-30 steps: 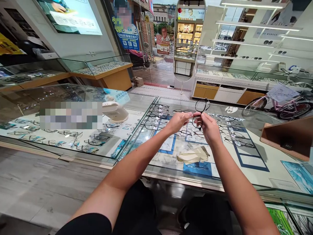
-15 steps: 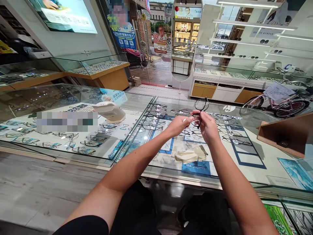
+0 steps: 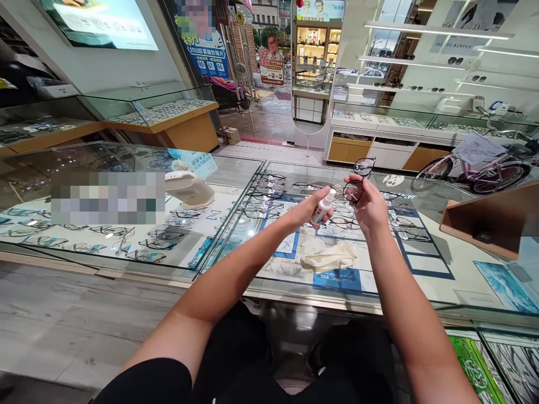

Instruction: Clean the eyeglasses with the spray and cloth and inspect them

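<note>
My right hand point(image 3: 370, 206) is closed on a pair of black-framed glasses point(image 3: 359, 178), holding them up over the glass counter point(image 3: 236, 224). My left hand point(image 3: 306, 211) grips a small white spray bottle point(image 3: 323, 205) whose nozzle points toward the lenses. The two hands sit a little apart. Below them, on the counter top, lies a crumpled beige cleaning cloth point(image 3: 328, 260).
Rows of spectacle frames fill the display case under the glass. A white device point(image 3: 187, 188) stands on the counter at the left and a wooden box point(image 3: 492, 223) at the right. A pink bicycle point(image 3: 471, 168) and a standing mirror point(image 3: 312, 67) lie beyond.
The hands have drawn apart; the right hand lifted the glasses up and to the right. The spray bottle now shows in my left hand. The view has tilted slightly downward.
</note>
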### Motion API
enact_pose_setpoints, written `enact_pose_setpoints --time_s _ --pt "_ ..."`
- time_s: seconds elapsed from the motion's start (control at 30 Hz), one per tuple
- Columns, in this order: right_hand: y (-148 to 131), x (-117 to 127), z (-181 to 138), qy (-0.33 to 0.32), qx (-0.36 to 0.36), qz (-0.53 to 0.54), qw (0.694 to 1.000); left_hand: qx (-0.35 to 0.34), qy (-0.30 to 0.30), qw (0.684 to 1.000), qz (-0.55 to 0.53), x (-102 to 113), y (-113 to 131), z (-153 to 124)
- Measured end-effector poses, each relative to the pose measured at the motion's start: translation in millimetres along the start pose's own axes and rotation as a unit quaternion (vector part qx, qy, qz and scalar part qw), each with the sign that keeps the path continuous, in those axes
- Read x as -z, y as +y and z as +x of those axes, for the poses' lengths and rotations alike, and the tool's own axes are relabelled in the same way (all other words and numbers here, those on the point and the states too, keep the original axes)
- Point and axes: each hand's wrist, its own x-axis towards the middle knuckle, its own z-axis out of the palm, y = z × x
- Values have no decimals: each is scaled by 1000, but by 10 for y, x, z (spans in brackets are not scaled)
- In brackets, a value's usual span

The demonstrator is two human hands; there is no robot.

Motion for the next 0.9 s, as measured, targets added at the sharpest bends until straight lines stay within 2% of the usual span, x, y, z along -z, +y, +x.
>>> enact_pose_setpoints --time_s 0.07,0.13,0.2,0.27,0.37,0.5,0.63,0.83,0.9 --pt "6 53 36 7 10 -3 1000 -8 -6 997 70 -43 52 -57" --pt "17 92 66 11 14 -4 1000 -31 3 982 185 -109 86 -161" --pt "30 117 91 15 13 3 1000 -57 34 945 320 -202 75 -308" --pt "43 130 110 20 9 14 1000 -60 64 893 440 -311 6 -466" --pt "55 129 127 15 2 3 1000 -16 44 827 561 -465 -171 -637" --pt "50 117 127 18 0 -1 1000 10 9 761 648 -571 -389 -669" --pt "47 98 121 14 7 26 1000 6 -10 702 712 -604 -475 -610" --pt "47 62 114 12 0 88 996 -9 -10 657 754 -675 -492 -593" --pt "38 62 111 9 -1 98 995 -22 -2 665 747 -666 -467 -622"
